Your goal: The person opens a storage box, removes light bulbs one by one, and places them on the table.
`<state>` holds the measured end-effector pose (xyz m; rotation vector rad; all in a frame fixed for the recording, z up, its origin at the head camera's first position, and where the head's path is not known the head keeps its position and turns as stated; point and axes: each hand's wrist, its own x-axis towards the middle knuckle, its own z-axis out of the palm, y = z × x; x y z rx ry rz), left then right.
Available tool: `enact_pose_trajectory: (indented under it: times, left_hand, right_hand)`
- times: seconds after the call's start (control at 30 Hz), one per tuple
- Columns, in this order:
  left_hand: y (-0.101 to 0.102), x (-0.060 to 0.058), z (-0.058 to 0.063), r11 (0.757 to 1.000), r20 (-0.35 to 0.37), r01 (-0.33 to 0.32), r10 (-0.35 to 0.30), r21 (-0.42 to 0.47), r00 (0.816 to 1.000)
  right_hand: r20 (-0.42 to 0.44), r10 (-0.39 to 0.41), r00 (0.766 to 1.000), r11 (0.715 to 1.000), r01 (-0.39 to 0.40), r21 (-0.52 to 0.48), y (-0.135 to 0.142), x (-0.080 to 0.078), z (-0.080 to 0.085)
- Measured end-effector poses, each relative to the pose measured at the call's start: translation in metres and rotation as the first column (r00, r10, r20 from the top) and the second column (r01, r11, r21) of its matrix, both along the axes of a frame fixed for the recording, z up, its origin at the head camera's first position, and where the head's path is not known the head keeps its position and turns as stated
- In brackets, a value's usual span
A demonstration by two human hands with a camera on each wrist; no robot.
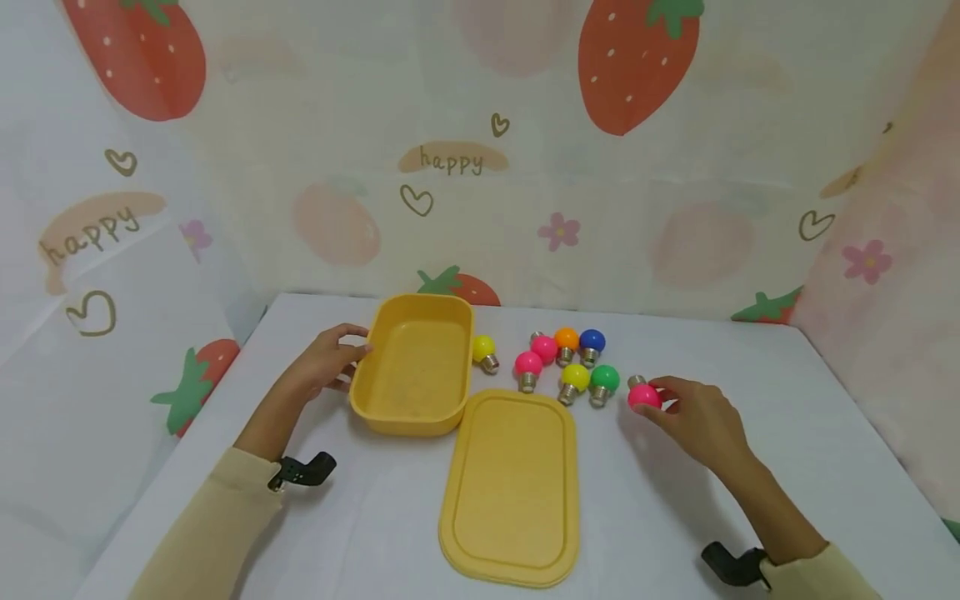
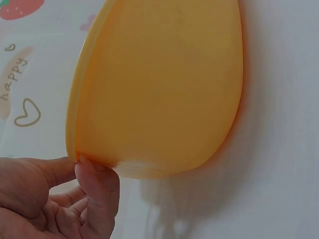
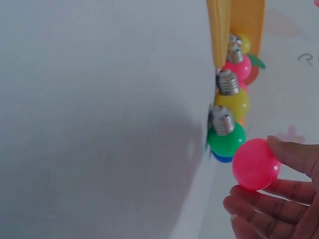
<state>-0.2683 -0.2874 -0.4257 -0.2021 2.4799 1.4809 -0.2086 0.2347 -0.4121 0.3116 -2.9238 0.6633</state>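
My left hand (image 1: 330, 364) pinches the left rim of a yellow plastic box (image 1: 416, 362); in the left wrist view thumb and finger meet at the rim of the box (image 2: 159, 89). No bulbs show inside the box. To the right, my right hand (image 1: 701, 417) pinches a pink light bulb (image 1: 644, 397) between thumb and fingers, its metal base pointing away. In the right wrist view the pink bulb (image 3: 256, 164) is held by its round end. Left of that hand lie a green bulb (image 1: 604, 378), a yellow bulb (image 1: 575, 377) and a blue bulb (image 1: 592, 341).
A yellow lid (image 1: 512, 487) lies flat in front of the box's right corner. Behind it are an orange bulb (image 1: 566, 339), a pink bulb (image 1: 528, 364) and another pink bulb (image 1: 544, 350). One yellow bulb (image 1: 483, 348) lies beside the box. A printed curtain (image 1: 337, 125) hangs behind the white table (image 1: 360, 517).
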Motion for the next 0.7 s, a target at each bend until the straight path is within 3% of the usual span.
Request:
enact_pose_trajectory:
  times: [0.5,0.7]
  left_hand:
    - [-0.001,-0.002,0.001,1.000,-0.012,0.028,-0.028,-0.002,1.000]
    - [-0.006,0.003,-0.003,0.999,-0.008,0.047,-0.047,0.021,0.999]
  right_hand:
    - [0.094,-0.061,0.994,0.995,0.053,0.088,-0.006,-0.016,-0.010]
    - [0.148,-0.084,0.985,0.993,0.070,0.094,-0.008,-0.022,-0.014]
